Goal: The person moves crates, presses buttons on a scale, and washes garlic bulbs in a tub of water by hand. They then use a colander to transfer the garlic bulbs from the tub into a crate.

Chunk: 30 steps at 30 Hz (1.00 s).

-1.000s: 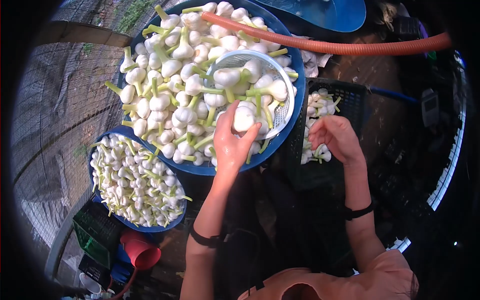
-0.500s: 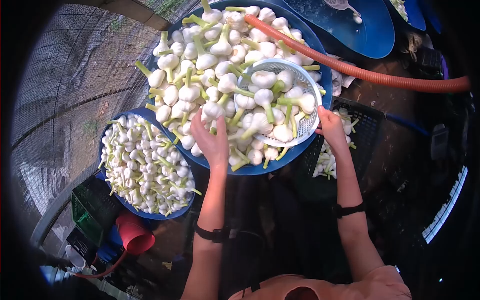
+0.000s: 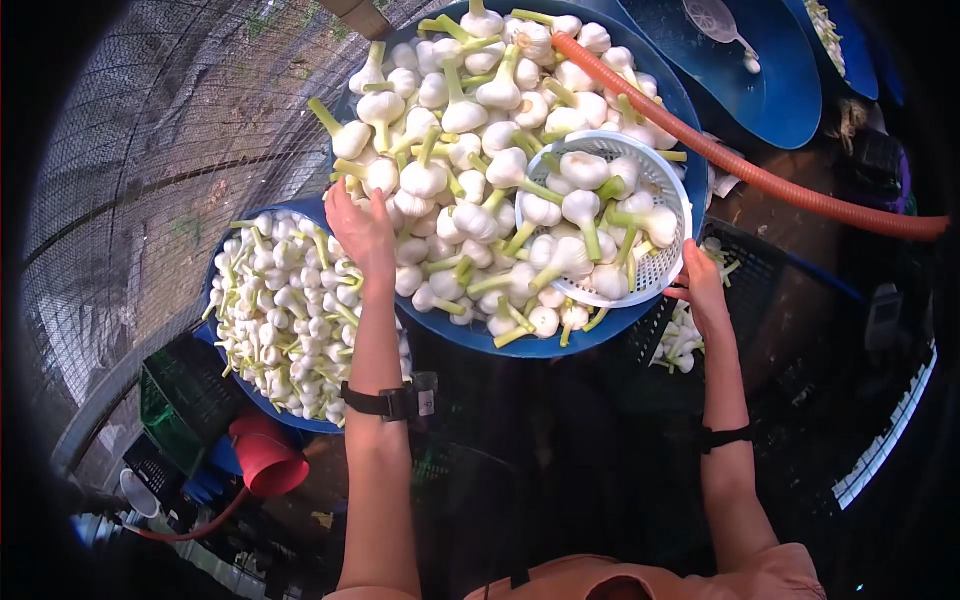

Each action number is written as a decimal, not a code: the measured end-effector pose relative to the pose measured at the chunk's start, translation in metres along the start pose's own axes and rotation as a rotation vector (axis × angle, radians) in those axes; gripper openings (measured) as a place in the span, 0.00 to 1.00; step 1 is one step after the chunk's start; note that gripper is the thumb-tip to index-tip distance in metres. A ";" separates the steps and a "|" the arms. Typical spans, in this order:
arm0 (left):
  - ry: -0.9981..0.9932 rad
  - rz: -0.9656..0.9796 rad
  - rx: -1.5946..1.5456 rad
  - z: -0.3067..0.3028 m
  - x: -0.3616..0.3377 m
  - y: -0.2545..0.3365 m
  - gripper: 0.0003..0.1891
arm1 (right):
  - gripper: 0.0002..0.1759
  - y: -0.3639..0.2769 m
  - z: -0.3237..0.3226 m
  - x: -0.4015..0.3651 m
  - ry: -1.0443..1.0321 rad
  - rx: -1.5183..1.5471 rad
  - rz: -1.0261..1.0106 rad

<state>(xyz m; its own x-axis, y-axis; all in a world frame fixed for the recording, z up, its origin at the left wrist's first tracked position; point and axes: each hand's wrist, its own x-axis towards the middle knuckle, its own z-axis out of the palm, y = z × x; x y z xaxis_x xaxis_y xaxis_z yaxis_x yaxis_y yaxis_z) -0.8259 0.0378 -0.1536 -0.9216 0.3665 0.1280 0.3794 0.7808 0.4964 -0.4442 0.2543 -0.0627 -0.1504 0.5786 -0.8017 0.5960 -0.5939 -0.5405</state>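
Note:
A large blue tub (image 3: 610, 338) is heaped with white garlic bulbs (image 3: 464, 115) on green stem stubs. On the heap, at the right side, rests a white perforated plastic basket (image 3: 684, 205), tilted and partly filled with garlic. My right hand (image 3: 706, 290) grips the basket's lower right rim, thumb up at the edge. At the tub's left edge is my left hand (image 3: 362, 228), thumb and fingers apart, fingertips right at a garlic bulb (image 3: 381, 177) with a short stem.
A second blue tub (image 3: 290, 418) of smaller garlic stands at lower left. An orange corrugated hose (image 3: 760, 173) crosses the large tub's right side. A blue basin (image 3: 770, 105) holding a strainer (image 3: 712, 18) is at upper right. Below it sits a black crate (image 3: 745, 262) with garlic; a red bucket (image 3: 268, 455) lies lower left.
My left hand has moved left and up, from the middle of the heap to the tub's left edge. The right hand stays on the basket rim. The view has shifted slightly.

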 end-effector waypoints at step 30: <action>-0.480 -0.587 -1.095 -0.081 -0.126 0.138 0.14 | 0.15 -0.047 0.141 -0.073 -0.482 0.280 -0.084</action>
<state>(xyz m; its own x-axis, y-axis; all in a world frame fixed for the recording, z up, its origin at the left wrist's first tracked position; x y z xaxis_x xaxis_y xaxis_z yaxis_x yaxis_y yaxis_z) -0.6641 0.0581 -0.0314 -0.7189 0.4350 -0.5422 -0.5312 0.1594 0.8321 -0.5724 0.1614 -0.0149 -0.5711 0.3484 -0.7433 0.3442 -0.7204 -0.6021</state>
